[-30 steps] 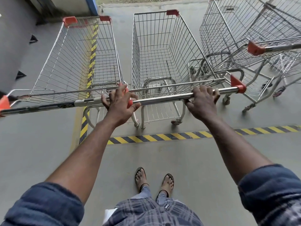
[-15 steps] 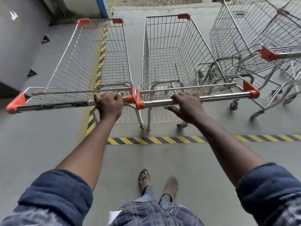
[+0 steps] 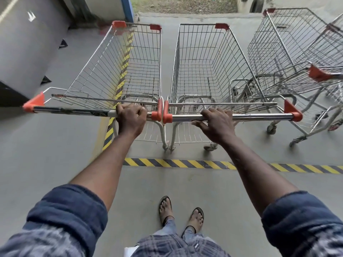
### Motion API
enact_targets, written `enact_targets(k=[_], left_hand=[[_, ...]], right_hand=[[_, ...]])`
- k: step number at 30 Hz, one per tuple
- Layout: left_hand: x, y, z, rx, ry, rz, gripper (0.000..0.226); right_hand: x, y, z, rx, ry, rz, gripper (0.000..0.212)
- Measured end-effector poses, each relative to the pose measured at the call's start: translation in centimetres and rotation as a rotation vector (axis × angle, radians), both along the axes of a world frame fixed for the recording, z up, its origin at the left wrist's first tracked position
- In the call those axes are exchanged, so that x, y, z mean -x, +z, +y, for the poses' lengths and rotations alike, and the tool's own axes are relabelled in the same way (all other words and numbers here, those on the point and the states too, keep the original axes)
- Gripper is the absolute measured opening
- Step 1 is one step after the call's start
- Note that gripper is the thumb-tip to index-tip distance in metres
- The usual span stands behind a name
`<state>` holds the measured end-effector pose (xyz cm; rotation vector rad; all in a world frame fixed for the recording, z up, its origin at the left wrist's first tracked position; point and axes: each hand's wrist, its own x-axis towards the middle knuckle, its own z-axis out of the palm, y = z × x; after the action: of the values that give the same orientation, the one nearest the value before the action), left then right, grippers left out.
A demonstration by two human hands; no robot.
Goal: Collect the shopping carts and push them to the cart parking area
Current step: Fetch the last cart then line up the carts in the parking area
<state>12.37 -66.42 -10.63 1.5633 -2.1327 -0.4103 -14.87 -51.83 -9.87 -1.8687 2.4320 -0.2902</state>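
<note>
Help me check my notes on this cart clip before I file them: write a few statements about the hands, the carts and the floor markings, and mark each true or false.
1. The left hand is closed around the handle of the left cart. True.
2. The right hand grips the same handle as the left hand. False: it rests on the handle of the right cart, with the fingers draped over the bar.
3. The two pushed carts stand side by side, their red handle ends nearly touching. True.
4. Both pushed carts hold groceries. False: both baskets are empty.
5. A yellow-and-black striped line crosses the floor between the person's feet and the carts. True.
6. No other carts are in view. False: more carts stand at the right.
</note>
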Motion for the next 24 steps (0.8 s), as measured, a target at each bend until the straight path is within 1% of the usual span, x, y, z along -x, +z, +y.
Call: enact_targets(k=[7,9,12,15,18,24], left_hand=[[0.3,0.6,-0.4,-0.055,-0.022,-0.045,0.057],[0.5,1.1,-0.1,-0.073,-0.004,-0.036,0.054],[0.5,1.3,0.1,-0.09,0.002,-0.028,0.043],[0.7,1.7,0.2,-0.078,0.0,-0.029,0.038],[0.8,1.8,0.2,-0.069,-0.013,-0.035,0.037],[0.2,1.1,-0.5,-0.097,-0.031,-0.05,0.043]], right_hand=[[-0.5,0.1,-0.2,-0.014,-0.017,0.026,0.053],[-0.7,0.1,-0.2,-0.019,-0.026,0.026,0.053],[-0.9,0.2,-0.2,-0.013,-0.035,0.011,0.052],[-0.9,0.3,-0.2,0.0,-0.038,-0.013,0.049],[-0.9,0.3,-0.1,0.006,-0.04,-0.022,0.048],[-0.7,0.0,-0.2,-0.006,-0.027,-0.017,0.05]])
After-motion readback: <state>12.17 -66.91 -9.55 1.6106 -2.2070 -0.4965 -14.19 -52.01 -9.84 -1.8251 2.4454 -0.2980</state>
